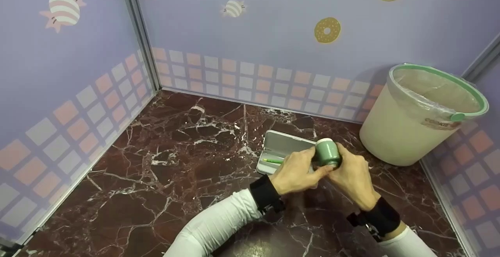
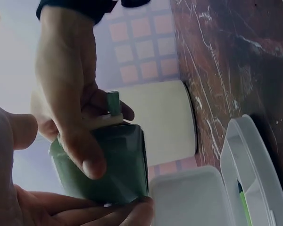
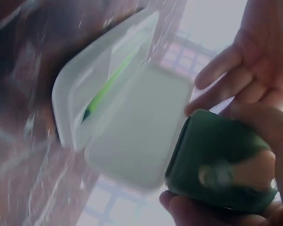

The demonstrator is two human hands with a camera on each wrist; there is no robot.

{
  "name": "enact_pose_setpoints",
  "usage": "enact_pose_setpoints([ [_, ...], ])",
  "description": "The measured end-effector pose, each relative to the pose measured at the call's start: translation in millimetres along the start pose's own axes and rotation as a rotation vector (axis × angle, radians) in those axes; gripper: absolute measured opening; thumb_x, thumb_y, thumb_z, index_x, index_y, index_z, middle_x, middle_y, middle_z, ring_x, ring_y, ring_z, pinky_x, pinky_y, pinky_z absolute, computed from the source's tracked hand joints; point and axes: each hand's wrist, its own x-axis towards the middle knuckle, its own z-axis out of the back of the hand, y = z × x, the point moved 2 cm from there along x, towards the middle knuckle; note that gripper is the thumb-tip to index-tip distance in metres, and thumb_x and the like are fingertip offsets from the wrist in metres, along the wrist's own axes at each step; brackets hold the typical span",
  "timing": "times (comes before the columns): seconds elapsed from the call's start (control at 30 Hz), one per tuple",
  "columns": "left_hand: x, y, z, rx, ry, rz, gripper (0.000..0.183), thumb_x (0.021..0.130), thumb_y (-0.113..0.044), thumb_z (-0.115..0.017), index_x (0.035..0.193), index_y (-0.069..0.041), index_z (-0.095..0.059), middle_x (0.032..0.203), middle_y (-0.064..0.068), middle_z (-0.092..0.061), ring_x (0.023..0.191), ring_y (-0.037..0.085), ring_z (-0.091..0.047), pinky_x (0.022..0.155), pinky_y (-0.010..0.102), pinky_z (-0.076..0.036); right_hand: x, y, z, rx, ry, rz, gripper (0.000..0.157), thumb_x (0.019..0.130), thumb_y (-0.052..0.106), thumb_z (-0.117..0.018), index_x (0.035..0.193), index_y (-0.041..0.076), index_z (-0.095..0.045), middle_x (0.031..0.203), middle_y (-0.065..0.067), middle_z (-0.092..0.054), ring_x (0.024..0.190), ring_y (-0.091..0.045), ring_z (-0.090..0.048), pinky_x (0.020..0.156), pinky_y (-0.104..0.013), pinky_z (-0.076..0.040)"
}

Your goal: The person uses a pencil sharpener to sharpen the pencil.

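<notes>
Both hands hold a green pencil sharpener (image 1: 327, 152) with a pale top, raised over the front right of an open white pencil case (image 1: 289, 141). A small green crank knob (image 2: 113, 103) on a cream arm sticks out of it in the left wrist view. My right hand (image 1: 354, 177) grips the sharpener, its thumb across the body and fingers behind near the knob. My left hand (image 1: 295, 173) holds the other side, fingers stretched under the body. In the case lies a light green pencil (image 1: 272, 161); part of the case is hidden by my left hand.
A cream bin (image 1: 404, 130) with a green rim and a clear liner stands at the back right. Lilac walls (image 1: 250, 34) with a tile pattern edge the dark red marbled tabletop (image 1: 164, 163) at the back and both sides.
</notes>
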Motion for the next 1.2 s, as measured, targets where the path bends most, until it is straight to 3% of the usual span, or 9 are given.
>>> enact_pose_setpoints([
  [0.13,0.3,2.3,1.4,0.04,-0.052,0.011,0.073,0.103,-0.061,-0.075,0.149,-0.007,-0.06,0.121,0.007,-0.079,0.097,0.016,-0.077,0.08,0.021,-0.06,-10,11,-4.3,0.075,0.062,0.017,0.084,0.073,0.006,-0.091,0.147,-0.016,-0.059,0.101,-0.033,-0.081,0.08,-0.046,-0.081,0.072,-0.06,-0.066],
  [0.3,1.5,2.4,2.1,0.139,-0.102,-0.018,0.087,0.09,-0.059,-0.088,0.149,-0.004,-0.057,0.119,0.006,-0.075,0.1,0.018,-0.074,0.086,0.025,-0.061,-16,20,-2.4,0.109,0.108,-0.023,0.094,0.069,0.004,-0.09,0.155,-0.011,-0.055,0.103,-0.026,-0.084,0.082,-0.034,-0.081,0.075,-0.055,-0.064],
  [0.47,1.0,7.2,-0.1,0.257,-0.193,-0.021,0.095,0.083,-0.056,-0.096,0.151,-0.003,-0.056,0.131,0.009,-0.074,0.113,0.022,-0.074,0.1,0.031,-0.062,-19,27,0.6,0.101,0.108,0.017,0.094,0.071,0.003,-0.089,0.157,-0.011,-0.054,0.107,-0.02,-0.086,0.077,-0.025,-0.076,0.074,-0.049,-0.064],
  [0.57,1.5,11.6,-1.1,0.298,-0.257,-0.03,0.096,0.079,-0.055,-0.1,0.15,-0.005,-0.058,0.133,0.009,-0.071,0.112,0.021,-0.073,0.102,0.031,-0.062,-20,30,1.6,0.127,0.09,0.049,0.091,0.073,0.001,-0.09,0.156,-0.012,-0.055,0.111,-0.02,-0.086,0.08,-0.027,-0.081,0.075,-0.048,-0.065],
  [0.63,2.7,13.9,0.5,0.291,-0.281,-0.031,0.097,0.077,-0.053,-0.101,0.149,-0.006,-0.057,0.132,0.009,-0.069,0.111,0.02,-0.072,0.101,0.029,-0.063,-20,31,2.0,0.151,0.072,0.06,0.089,0.073,-0.001,-0.088,0.155,-0.013,-0.055,0.112,-0.02,-0.086,0.083,-0.029,-0.084,0.076,-0.049,-0.067],
  [0.87,5.1,21.1,13.6,0.092,-0.327,-0.036,0.086,0.082,-0.035,-0.1,0.144,-0.006,-0.049,0.13,0.011,-0.071,0.106,0.023,-0.077,0.091,0.03,-0.065,-12,26,0.7,0.356,0.006,0.078,0.077,0.079,-0.01,-0.087,0.152,-0.011,-0.061,0.108,-0.019,-0.087,0.087,-0.037,-0.086,0.076,-0.021,-0.066],
  [1.0,4.1,23.4,20.8,-0.053,-0.289,-0.068,0.08,0.083,-0.033,-0.099,0.142,-0.008,-0.051,0.125,0.013,-0.077,0.101,0.023,-0.079,0.086,0.026,-0.063,-5,14,-3.7,0.451,0.04,0.033,0.057,0.083,-0.007,-0.09,0.138,-0.005,-0.073,0.104,-0.016,-0.087,0.089,-0.029,-0.086,0.073,-0.022,-0.067],
  [1.1,4.0,25.0,24.3,-0.121,-0.186,-0.112,0.078,0.085,-0.032,-0.097,0.144,-0.009,-0.052,0.126,0.013,-0.079,0.103,0.022,-0.079,0.087,0.022,-0.061,-4,2,-8.8,0.531,0.129,-0.013,0.044,0.085,-0.004,-0.092,0.127,-0.001,-0.078,0.104,-0.015,-0.087,0.09,-0.014,-0.084,0.074,-0.023,-0.067],
  [1.2,3.2,27.7,26.3,-0.159,-0.067,-0.145,0.076,0.089,-0.032,-0.094,0.148,-0.008,-0.053,0.126,0.014,-0.08,0.105,0.022,-0.078,0.089,0.02,-0.059,-4,-8,-14.1,0.641,0.227,-0.038,0.041,0.087,-0.001,-0.093,0.125,-0.001,-0.079,0.108,-0.016,-0.086,0.091,-0.009,-0.081,0.074,-0.029,-0.068],
])
